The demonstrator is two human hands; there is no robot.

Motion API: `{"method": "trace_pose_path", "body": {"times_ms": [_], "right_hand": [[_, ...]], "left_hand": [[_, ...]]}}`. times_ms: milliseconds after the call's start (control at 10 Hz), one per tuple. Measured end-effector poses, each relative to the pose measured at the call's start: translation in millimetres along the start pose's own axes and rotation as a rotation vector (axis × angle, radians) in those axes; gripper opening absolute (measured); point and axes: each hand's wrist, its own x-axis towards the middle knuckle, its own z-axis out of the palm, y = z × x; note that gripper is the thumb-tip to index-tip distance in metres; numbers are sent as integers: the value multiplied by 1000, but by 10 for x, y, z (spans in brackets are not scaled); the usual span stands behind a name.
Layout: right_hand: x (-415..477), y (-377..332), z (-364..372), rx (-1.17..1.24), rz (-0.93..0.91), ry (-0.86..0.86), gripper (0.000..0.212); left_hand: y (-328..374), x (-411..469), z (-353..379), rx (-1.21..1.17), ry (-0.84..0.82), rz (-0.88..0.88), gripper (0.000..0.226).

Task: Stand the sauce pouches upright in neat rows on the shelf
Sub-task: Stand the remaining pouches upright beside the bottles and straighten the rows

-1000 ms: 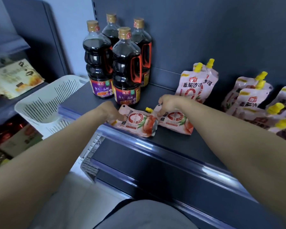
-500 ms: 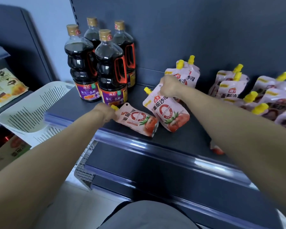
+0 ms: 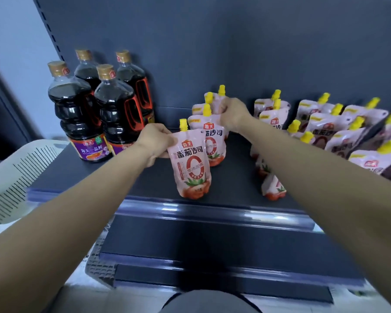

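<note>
- I face a dark grey shop shelf (image 3: 158, 181) with a matching back panel; its pale blue front rail runs across just below my forearms.
- Four soy sauce bottles (image 3: 99, 109) stand at the far left, and a white slatted basket (image 3: 11, 177) sits off the shelf's left end.
- My left hand (image 3: 155, 141) pinches the upper left edge of the front tomato sauce pouch (image 3: 193, 163), thumb and fingers closed on the film just below the cap.
- That pouch stands near the front rail, long axis vertical, yellow spout up, printed face toward me, tomato end down on the shelf.
- My right hand (image 3: 234, 114) is closed on the top right corner of the second pouch (image 3: 212, 136), which stands just behind the first, also spout up and facing me.
- Two more pouches stand behind those against the back panel, forming a column.
- To the right, the leaning pouches (image 3: 339, 132) slump backward in loose rows, spouts tilted up and away, and part of that group is hidden by my right forearm.
- I judge the front pouch could flop forward over the rail once I let go, since its base is soft and close to the edge.
- Letting go of the second pouch carelessly could tip it against the ones behind or into the front one.
- My right forearm passes close over the small pouch (image 3: 273, 188) near the rail; pulling back low might knock it over.
</note>
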Motion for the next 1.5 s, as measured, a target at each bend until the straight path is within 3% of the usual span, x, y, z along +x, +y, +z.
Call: {"method": "trace_pose_path", "body": {"times_ms": [100,200,300,600,700,1100,1200,1300,1400,1500], "right_hand": [[-34,20,-62,-100,43,-107,20],[-72,52,-62,-150,69,-134,25],[-130,62,-72,-166,66,-130,17],[-112,117,-465,-63,-23,-131,31],[-156,161,-600,-41,-62,-120,30],[-310,263,-807,9,-222,-100,29],[-342,279,-841,6,-246,-114,29],[-364,317,-890,3,-288,-150,29],[-401,410,-966,13,-312,-130,27],[-475,545,-1087,29,-349,-94,25]], "left_hand": [[75,-16,36,30,-117,49,24],[138,-63,52,88,-262,55,19],[180,-113,75,146,-307,71,11],[196,-206,371,78,-93,95,10],[201,-260,536,11,-35,82,22],[319,-508,779,90,7,38,10],[373,-569,765,153,2,29,15],[449,-662,733,253,100,51,31],[614,-811,754,318,301,168,23],[860,-963,887,231,320,337,15]]}}
